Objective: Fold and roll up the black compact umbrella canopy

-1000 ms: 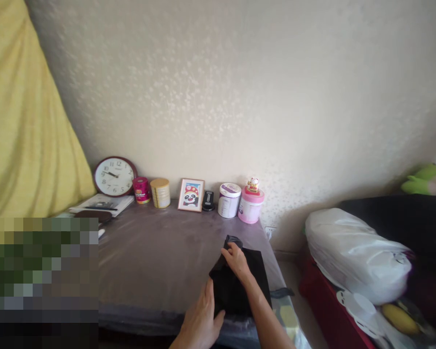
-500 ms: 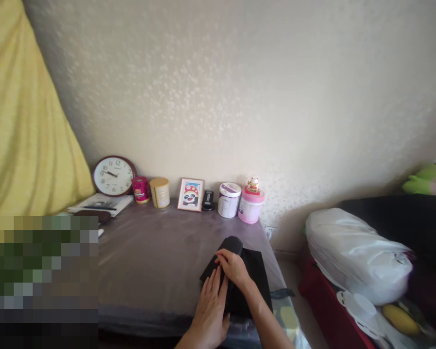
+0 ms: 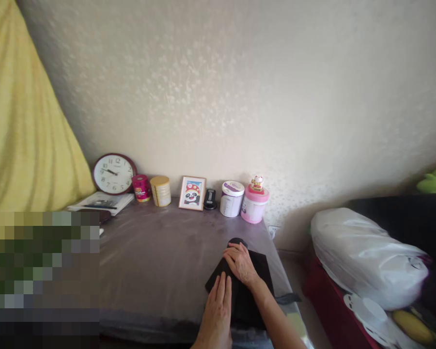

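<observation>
A black cloth-like sheet (image 3: 262,265) lies near the table's right front corner, with a thick black roll (image 3: 237,240) on top whose rounded end points toward the wall. My left hand (image 3: 219,305) rests along the roll's near left side, fingers stretched out and side by side. Farther up, my right hand (image 3: 241,263) is bent over the roll, its fingers curled across the top toward the left. Both hands touch the black material. Its exact kind cannot be made out, and my right forearm covers part of it.
Along the wall stand a clock (image 3: 114,174), a pink can (image 3: 141,188), a yellow-lidded can (image 3: 161,191), a panda picture frame (image 3: 192,193), a white tub (image 3: 232,199) and a pink tub (image 3: 255,205) bearing a figurine. Right of the table is a white plastic bag (image 3: 366,257).
My right hand's fingers have gone from a pinch to lying across the roll. My left hand has straightened beside it, a little lower. The view has shifted slightly.
</observation>
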A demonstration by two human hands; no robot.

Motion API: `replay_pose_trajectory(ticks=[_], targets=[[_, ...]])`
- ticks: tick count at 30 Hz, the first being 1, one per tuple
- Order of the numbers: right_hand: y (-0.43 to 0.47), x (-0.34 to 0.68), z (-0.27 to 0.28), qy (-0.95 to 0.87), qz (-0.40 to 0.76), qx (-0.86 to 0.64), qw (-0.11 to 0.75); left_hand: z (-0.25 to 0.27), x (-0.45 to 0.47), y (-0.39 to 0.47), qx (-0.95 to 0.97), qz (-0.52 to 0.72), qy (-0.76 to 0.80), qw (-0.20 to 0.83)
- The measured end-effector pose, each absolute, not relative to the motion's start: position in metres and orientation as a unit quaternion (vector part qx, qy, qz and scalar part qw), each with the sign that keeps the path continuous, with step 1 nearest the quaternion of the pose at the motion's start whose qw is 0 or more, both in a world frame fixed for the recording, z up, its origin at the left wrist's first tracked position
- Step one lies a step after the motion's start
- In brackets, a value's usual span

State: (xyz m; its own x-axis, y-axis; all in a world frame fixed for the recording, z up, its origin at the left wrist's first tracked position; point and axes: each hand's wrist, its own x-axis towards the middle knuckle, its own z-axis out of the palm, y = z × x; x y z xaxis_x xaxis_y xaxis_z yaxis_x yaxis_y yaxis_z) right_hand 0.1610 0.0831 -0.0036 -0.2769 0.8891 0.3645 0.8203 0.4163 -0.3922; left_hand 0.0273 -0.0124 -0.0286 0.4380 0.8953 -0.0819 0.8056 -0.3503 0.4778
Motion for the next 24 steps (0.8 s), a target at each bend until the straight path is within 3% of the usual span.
replay_pose_trajectory(ticks=[10,17,24], targets=[[0.127,0.178,-0.014,-0.715,0.004,-0.632,0.297,-0.026,0.025,-0.015,0.813,0.103,0.528,0.224],[0.089,0.238,-0.01,-0.601,-0.054,-0.715,0.352,-0.015,0.024,-0.02,0.82,0.105,0.521,0.211],[0.022,0.255,-0.01,-0.508,0.07,-0.79,0.335,-0.019,0.023,-0.022,0.823,0.136,0.513,0.202]])
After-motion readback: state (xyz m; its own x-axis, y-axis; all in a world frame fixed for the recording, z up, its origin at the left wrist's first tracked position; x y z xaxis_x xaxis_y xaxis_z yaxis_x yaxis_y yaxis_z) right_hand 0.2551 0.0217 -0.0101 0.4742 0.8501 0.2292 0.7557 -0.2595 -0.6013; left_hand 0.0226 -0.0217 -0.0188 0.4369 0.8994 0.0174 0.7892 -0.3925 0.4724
